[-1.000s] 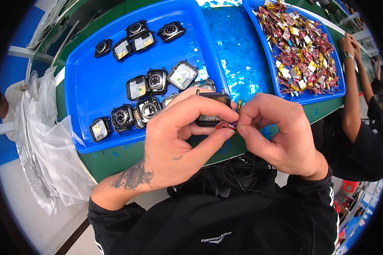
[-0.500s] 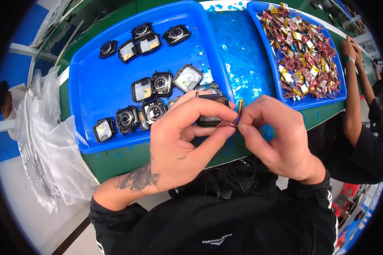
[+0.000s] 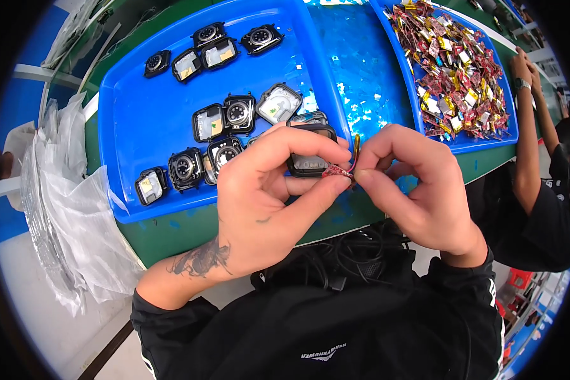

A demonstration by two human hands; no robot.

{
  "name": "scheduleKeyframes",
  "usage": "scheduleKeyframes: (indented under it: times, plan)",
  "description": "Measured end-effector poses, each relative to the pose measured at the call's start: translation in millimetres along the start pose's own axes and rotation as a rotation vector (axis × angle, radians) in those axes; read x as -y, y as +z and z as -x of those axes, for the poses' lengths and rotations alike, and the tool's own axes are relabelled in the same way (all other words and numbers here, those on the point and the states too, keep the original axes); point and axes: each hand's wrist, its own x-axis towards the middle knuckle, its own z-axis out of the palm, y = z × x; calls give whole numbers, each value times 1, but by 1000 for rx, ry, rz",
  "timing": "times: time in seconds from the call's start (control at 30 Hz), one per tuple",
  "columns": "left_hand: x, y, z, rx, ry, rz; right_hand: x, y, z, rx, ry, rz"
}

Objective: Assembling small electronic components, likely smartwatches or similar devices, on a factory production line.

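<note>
My left hand is closed around a black smartwatch case, its fingers curled through and behind it. Between its thumb and forefinger sits a small red circuit board at the case's near right edge. My right hand pinches thin coloured wires beside that board; its fingertips cover their ends. A narrow yellow strip stands up between the two hands. Behind my left hand, several black watch housings with round sensor backs and open shells lie in a blue tray.
A second blue tray at the right is heaped with red circuit boards and yellow and silver parts. Blue film scraps cover the strip between the trays. Clear plastic sheeting hangs at the left. Another person's forearms rest beyond the right tray.
Both hands keep their grip, with the right fingertips still against the board's wires. The yellow strip stands slightly higher. The trays have shifted a little in view.
</note>
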Motion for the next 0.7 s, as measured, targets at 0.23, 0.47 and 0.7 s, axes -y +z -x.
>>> scheduleKeyframes:
  times: [0.23, 0.47, 0.7]
  plan:
    - [5, -1, 0, -32, 55, 128, 5, 5, 4, -53, 163, -213]
    - [0, 2, 1, -35, 78, 60, -2, 12, 5, -137, 39, -355]
    - [-10, 1, -4, -44, -107, 117, 2, 3, 5, -126, -54, -250]
